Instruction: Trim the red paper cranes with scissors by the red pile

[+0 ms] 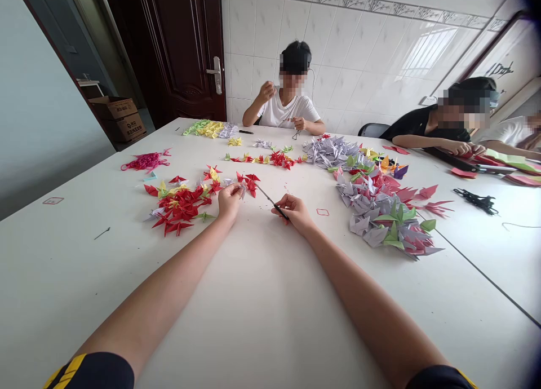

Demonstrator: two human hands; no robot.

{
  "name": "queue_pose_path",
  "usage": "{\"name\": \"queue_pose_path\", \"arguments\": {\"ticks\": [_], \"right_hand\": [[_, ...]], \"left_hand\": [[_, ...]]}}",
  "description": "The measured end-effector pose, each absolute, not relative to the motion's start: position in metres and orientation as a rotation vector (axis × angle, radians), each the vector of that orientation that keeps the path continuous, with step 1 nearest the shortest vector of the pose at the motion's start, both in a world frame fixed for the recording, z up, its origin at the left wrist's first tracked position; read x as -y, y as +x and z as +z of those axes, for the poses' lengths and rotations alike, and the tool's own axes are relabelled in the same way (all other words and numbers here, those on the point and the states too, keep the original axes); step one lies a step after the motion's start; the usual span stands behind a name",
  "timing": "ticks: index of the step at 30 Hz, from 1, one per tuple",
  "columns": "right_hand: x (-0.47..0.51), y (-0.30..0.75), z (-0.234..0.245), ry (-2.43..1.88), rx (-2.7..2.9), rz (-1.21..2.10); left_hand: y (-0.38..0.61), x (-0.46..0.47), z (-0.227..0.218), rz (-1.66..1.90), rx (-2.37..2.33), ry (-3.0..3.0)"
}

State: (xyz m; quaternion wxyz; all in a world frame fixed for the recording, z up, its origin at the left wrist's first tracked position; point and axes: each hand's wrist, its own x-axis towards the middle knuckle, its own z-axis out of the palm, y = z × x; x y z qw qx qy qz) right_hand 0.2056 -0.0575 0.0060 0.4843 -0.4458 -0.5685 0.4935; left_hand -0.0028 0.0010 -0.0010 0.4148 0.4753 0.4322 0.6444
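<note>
My left hand (230,202) is closed, its fingertips pinching a pale lilac paper crane (242,191). Red paper cranes (251,185) lie just beyond those fingers. A thin dark stick-like piece (267,196), thicker and black at its near end, runs from beside the red cranes to my right hand (296,213). The right fingers are closed around that black end; whether it is a tool or a stiff cord I cannot tell. A bit of orange-red shows under the right hand. Left of my left hand lies a heap of mostly red cranes (181,208).
Lilac, pink and green cranes (380,208) are piled at right. Magenta strands (146,161) and yellow cranes (211,129) lie farther back. A black cord bundle (477,200) rests at far right. One person (291,104) sits opposite; two others sit at right.
</note>
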Motion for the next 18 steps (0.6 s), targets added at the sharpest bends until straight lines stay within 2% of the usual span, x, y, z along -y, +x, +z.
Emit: {"name": "queue_pose_path", "arguments": {"ticks": [18], "right_hand": [[0.0618, 0.2026, 0.0073, -1.182, 1.531, 1.157]], "left_hand": [[0.0006, 0.0007, -0.0016, 1.596, -1.113, 1.22]]}}
